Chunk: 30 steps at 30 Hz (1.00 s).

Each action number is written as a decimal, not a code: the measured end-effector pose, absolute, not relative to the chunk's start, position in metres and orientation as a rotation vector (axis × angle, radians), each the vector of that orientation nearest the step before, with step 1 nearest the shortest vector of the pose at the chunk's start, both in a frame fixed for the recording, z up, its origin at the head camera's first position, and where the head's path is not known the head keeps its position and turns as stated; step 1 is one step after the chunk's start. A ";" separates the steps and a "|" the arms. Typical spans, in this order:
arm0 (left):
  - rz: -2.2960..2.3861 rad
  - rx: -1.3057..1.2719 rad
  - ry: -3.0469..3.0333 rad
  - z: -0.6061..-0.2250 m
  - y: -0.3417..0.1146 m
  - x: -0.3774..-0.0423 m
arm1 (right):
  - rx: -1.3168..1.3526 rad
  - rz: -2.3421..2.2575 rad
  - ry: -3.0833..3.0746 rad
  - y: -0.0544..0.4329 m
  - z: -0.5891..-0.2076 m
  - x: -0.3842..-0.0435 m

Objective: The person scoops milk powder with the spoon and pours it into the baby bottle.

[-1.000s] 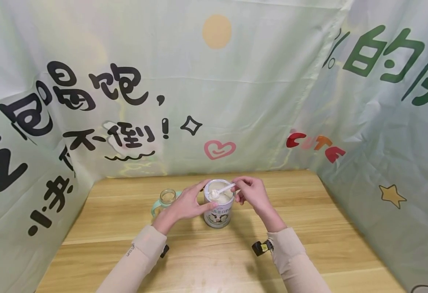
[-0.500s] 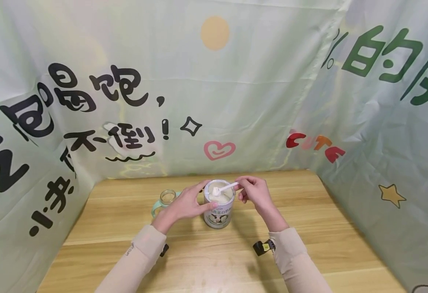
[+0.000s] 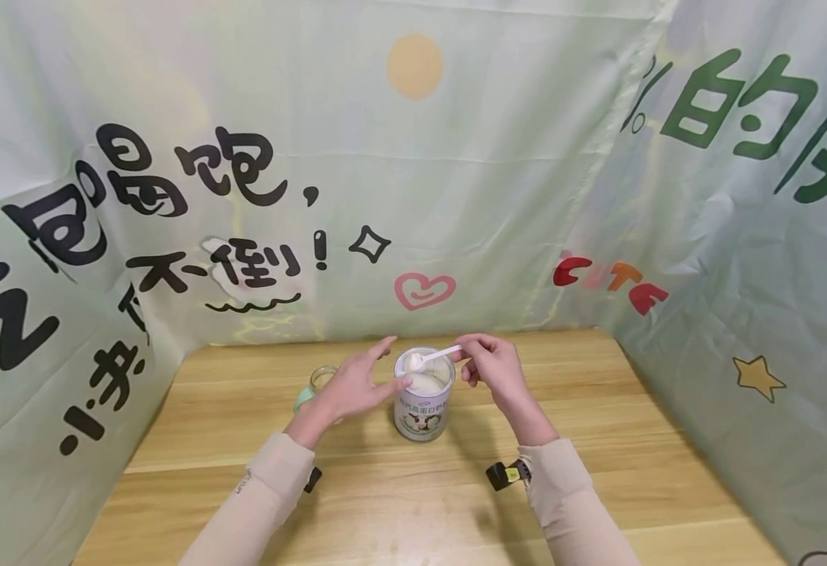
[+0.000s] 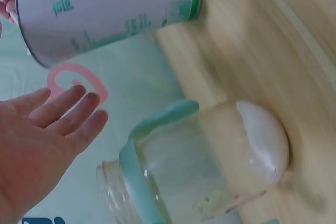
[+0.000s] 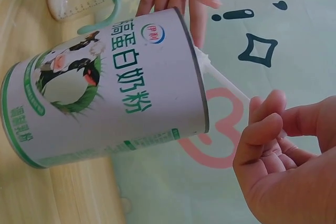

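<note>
An open milk powder can (image 3: 420, 420) stands upright on the table, pale powder (image 3: 429, 384) showing inside. My right hand (image 3: 493, 366) pinches the end of a white scoop's (image 3: 443, 353) handle. The scoop's bowl, heaped with powder, is at the can's mouth. Fingers spread, my left hand (image 3: 351, 387) is just left of the can; in the left wrist view it stands apart from it and holds nothing. Behind this hand is a clear baby bottle (image 4: 184, 156) without a lid, with a mint-green handle (image 4: 135, 174) and white powder at its bottom.
The wooden table (image 3: 583, 440) reaches back to a printed cloth backdrop (image 3: 498, 196), which also hangs along both sides. A black wrist camera (image 3: 505, 476) sits under the right forearm.
My left hand has let go of the can and moved left, over the bottle. My right hand has raised the scoop slightly toward the can's rim.
</note>
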<state>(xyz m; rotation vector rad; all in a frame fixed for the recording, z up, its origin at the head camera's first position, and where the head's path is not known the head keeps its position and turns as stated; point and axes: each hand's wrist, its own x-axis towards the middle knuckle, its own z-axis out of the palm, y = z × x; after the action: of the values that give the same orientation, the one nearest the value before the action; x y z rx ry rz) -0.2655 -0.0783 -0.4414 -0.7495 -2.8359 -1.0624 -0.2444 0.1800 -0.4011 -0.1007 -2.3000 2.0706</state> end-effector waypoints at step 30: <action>-0.944 -0.540 -2.752 -0.456 -0.153 -0.263 | 0.029 2.178 -2.268 0.133 -0.392 -0.255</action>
<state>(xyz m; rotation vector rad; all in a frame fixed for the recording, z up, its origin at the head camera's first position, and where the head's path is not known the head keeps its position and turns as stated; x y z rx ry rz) -0.2626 -0.1526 -0.4563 -0.5395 -2.7519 -0.9442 -0.2555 0.1335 -0.3922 0.0287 -2.2675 2.1779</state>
